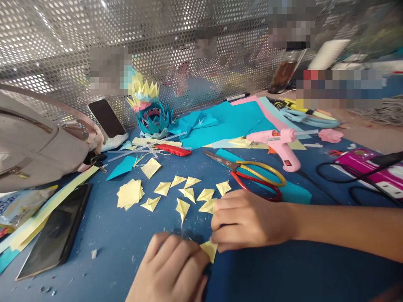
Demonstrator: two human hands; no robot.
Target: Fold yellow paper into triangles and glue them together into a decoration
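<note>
My left hand (pixel 171 268) and my right hand (pixel 248 220) meet low in the middle of the blue table (pixel 119 235). Between their fingertips they pinch a small folded piece of yellow paper (pixel 209 250), pressed against the table. Most of the piece is hidden under the fingers. Just beyond the hands lie several folded yellow paper triangles (pixel 189 193) and a small stack of yellow squares (pixel 129 193). A paper flower of teal, yellow and pink petals (pixel 150 111) stands at the back.
Scissors with red and yellow handles (pixel 252 172) and a pink glue gun (pixel 281 144) lie beyond my right hand. A red cutter (pixel 173 149), teal paper sheets (pixel 229 121), a dark phone (pixel 56 230), a propped phone (pixel 107 118), a bag (pixel 37 142) and a perforated metal screen (pixel 189 42) surround them.
</note>
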